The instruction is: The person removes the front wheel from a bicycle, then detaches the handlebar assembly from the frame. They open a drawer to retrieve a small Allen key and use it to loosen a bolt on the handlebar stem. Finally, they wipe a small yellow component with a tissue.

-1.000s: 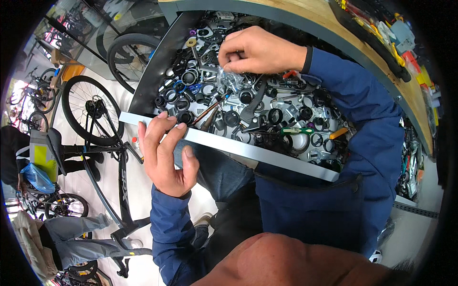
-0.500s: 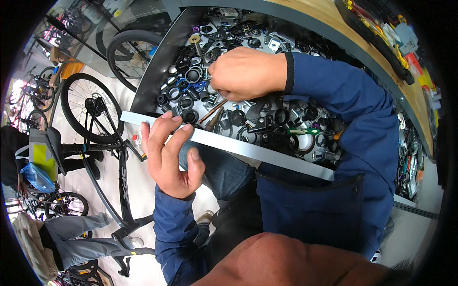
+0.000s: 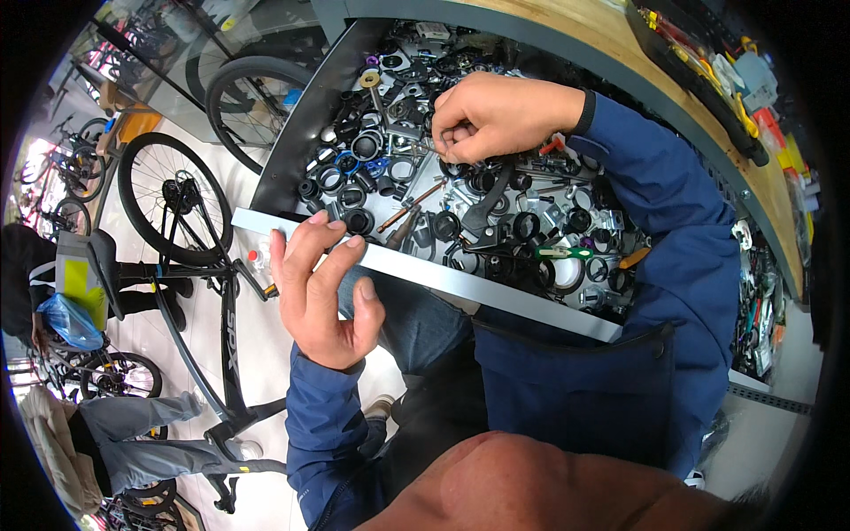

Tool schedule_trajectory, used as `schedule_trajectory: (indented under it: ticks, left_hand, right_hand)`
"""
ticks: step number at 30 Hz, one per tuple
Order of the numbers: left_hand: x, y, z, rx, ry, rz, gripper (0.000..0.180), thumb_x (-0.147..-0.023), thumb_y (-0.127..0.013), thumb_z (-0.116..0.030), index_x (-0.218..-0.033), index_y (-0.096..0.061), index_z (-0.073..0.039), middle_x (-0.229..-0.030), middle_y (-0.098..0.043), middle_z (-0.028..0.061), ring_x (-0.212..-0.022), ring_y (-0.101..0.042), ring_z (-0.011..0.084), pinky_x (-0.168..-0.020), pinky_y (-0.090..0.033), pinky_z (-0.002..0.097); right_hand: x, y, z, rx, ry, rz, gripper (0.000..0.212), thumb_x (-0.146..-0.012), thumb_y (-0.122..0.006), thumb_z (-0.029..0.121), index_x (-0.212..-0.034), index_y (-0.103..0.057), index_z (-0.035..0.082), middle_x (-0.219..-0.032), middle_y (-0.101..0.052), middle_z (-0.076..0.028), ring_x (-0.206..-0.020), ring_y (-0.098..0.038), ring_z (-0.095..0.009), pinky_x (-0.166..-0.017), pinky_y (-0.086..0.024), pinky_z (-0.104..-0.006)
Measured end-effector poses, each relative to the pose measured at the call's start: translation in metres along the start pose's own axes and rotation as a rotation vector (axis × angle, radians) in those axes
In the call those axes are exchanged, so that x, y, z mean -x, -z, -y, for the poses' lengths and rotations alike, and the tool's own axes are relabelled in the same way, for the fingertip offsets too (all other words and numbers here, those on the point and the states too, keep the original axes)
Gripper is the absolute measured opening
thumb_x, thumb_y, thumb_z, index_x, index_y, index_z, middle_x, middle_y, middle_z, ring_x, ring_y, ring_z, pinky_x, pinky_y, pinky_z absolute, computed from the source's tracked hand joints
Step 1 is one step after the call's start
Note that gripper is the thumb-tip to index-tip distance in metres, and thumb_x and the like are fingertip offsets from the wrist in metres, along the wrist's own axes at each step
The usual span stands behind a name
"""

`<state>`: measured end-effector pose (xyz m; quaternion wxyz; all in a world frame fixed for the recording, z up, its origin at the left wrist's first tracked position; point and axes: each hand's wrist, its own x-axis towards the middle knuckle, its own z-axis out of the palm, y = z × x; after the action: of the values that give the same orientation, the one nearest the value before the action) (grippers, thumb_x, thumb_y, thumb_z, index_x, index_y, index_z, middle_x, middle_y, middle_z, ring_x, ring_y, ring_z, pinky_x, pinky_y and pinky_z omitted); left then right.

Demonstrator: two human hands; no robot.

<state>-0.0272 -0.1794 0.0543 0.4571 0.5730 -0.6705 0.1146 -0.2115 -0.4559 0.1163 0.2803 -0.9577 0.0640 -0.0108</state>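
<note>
An open drawer with a pale metal front edge (image 3: 487,296) is full of small bicycle parts. My right hand (image 3: 505,113) hovers over the middle of the heap, fingers curled into a pinch; whatever they hold is hidden. Below it lie a thin copper-coloured rod (image 3: 413,207) and a dark curved part (image 3: 489,203). Black rings (image 3: 365,146) cluster to its left, near a brass-coloured round piece (image 3: 369,80). A green-handled tool (image 3: 564,253) rests toward the right. My left hand (image 3: 326,305) leans its fingertips on the drawer's front edge, fingers spread and thumb apart.
Beyond the drawer runs a wooden worktop (image 3: 567,22) with a black tool tray (image 3: 695,80). Further metal parts (image 3: 753,292) lie at the far right. On the left stands a black bicycle (image 3: 232,345), with a person in grey trousers (image 3: 150,447) nearby.
My right hand has moved right and slightly up across the heap, uncovering more of the copper-coloured rod and the dark curved part. My left hand stays on the drawer edge.
</note>
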Motion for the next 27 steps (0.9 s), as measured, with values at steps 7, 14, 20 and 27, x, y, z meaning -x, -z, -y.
schedule_trajectory:
  ticks: [7, 14, 20, 27]
  left_hand:
    - [0.001, 0.002, 0.0, -0.004, -0.008, -0.002, 0.033, -0.086, -0.066, -0.015, -0.118, -0.07, -0.008, -0.121, -0.066, 0.0148, -0.122, -0.065, 0.0397, -0.119, -0.027, 0.0607]
    - [-0.002, 0.005, -0.001, -0.017, -0.025, 0.003, 0.037, -0.082, -0.067, -0.012, -0.118, -0.07, -0.008, -0.124, -0.066, 0.0147, -0.122, -0.065, 0.0399, -0.117, -0.031, 0.0612]
    - [0.005, 0.016, -0.004, 0.007, -0.041, 0.02, 0.043, -0.077, -0.07, -0.01, -0.12, -0.071, -0.008, -0.129, -0.066, 0.0147, -0.13, -0.061, 0.0396, -0.113, -0.04, 0.0593]
    - [0.077, 0.035, -0.026, 0.178, 0.091, -0.105, 0.045, -0.075, -0.069, 0.004, -0.12, -0.068, -0.004, -0.133, -0.063, 0.0204, -0.129, -0.058, 0.0437, -0.109, -0.047, 0.0502]
  right_hand:
    - [-0.004, 0.005, -0.003, -0.172, -0.149, 0.035, 0.022, -0.098, -0.069, 0.024, -0.095, -0.068, 0.002, -0.074, -0.055, 0.004, -0.068, -0.047, -0.007, -0.063, -0.041, -0.0269]
    - [-0.009, 0.01, -0.002, -0.247, -0.123, 0.009, 0.024, -0.1, -0.068, 0.029, -0.095, -0.068, 0.005, -0.08, -0.061, 0.004, -0.075, -0.05, -0.008, -0.071, -0.043, -0.0279]
    - [-0.02, 0.017, 0.028, -0.25, -0.057, 0.001, 0.013, -0.103, -0.063, 0.017, -0.106, -0.06, 0.005, -0.097, -0.063, 0.0, -0.088, -0.057, -0.006, -0.076, -0.046, -0.0237]
    - [-0.073, 0.026, 0.165, -0.223, 0.157, -0.089, 0.015, -0.103, -0.055, 0.005, -0.117, -0.056, 0.001, -0.093, -0.067, -0.006, -0.085, -0.064, -0.011, -0.074, -0.052, -0.0251]
